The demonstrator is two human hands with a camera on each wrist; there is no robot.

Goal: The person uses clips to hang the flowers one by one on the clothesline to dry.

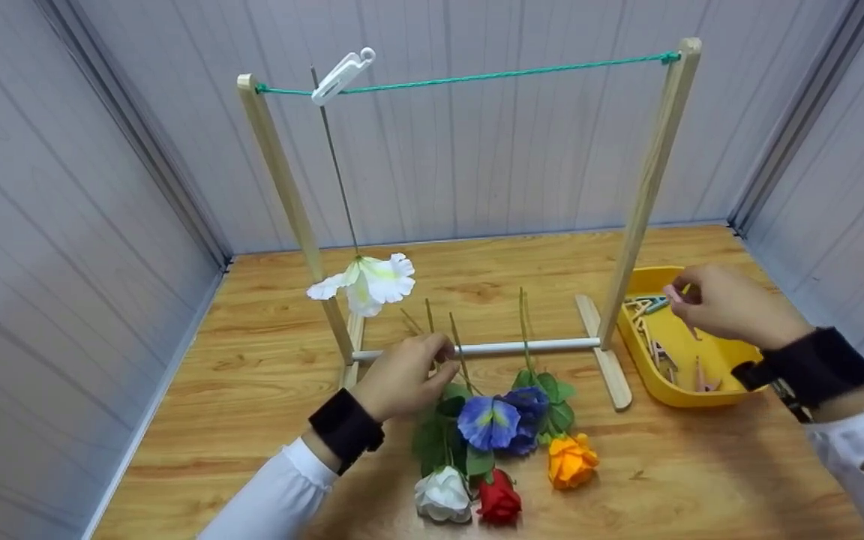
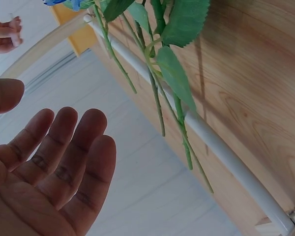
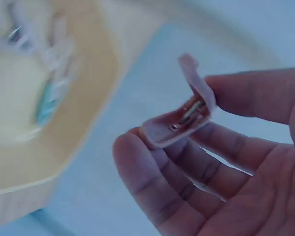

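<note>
- The room is a booth of pale grey panelled walls closing in on three sides; no writing, label or brand can be read anywhere.
- A wooden bench with a warm orange grain carries everything.
- One wooden rack stands on the bench: two slanted uprights, a white crossbar low down, and one green cord strung across the top.
- One white flower hangs head-down by its long stem from one white clothespin clipped on the cord, near the left upright.
- One yellow tray sits just right of the rack's right foot, holding a loose pile of clothespins; their number cannot be told.
- Four flowers lie on the bench in front of the crossbar, stems reaching over it: one blue flower, one orange rose, one red rose, one white rose.
- The left hand rests at the green stems by the crossbar; in the left wrist view its fingers are straight and loose, gripping nothing.
- The right hand is over the tray and pinches one pink clothespin between thumb and fingertips.
</note>
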